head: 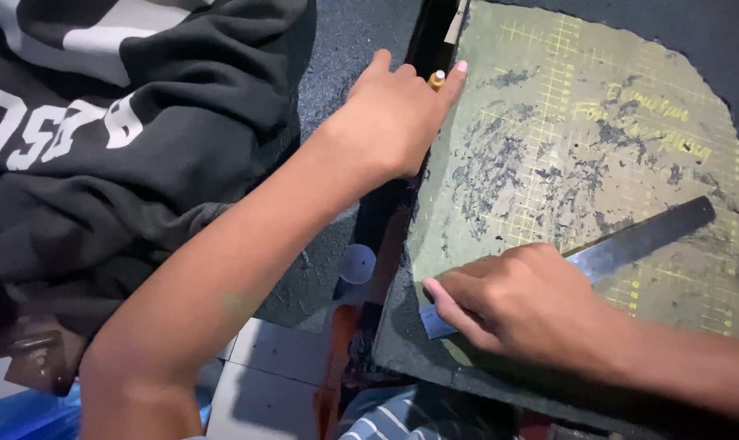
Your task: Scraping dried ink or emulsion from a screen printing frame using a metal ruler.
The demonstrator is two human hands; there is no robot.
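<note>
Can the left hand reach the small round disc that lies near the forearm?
Probably yes: the left hand holds a small gold-tipped tool, but nothing covers the pale disc beside its forearm.

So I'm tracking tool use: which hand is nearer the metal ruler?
Right. The right hand presses on the metal ruler at its near end; the left hand is up at the cutting mat's top edge.
</note>
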